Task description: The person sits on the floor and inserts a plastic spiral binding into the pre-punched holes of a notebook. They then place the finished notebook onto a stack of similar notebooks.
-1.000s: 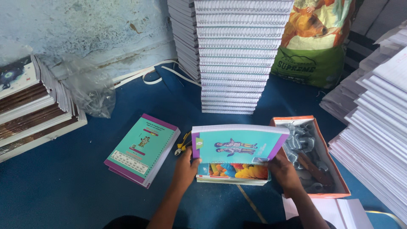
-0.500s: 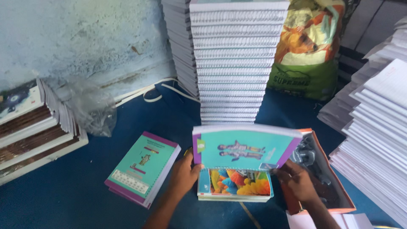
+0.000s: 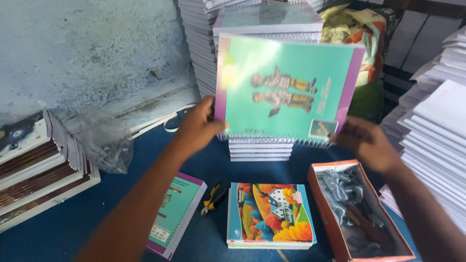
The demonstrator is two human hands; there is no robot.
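I hold a teal spiral notebook (image 3: 286,90) with a purple edge and two cartoon figures up in front of a tall stack of spiral notebooks (image 3: 262,29). My left hand (image 3: 196,127) grips its lower left corner and my right hand (image 3: 366,143) grips its lower right corner. Below, on the blue floor, lies a small pile of notebooks with a colourful house cover (image 3: 271,213). Another teal notebook pile (image 3: 174,213) lies under my left forearm.
Yellow-handled pliers (image 3: 212,198) lie between the two low piles. An orange box (image 3: 357,213) of grey metal parts sits at the right. White paper stacks (image 3: 437,126) stand far right, book piles (image 3: 34,165) and a crumpled plastic bag (image 3: 104,140) at left.
Both hands have lifted the teal notebook from just above the colourful pile up to the height of the tall stack. The view has tilted and moved closer.
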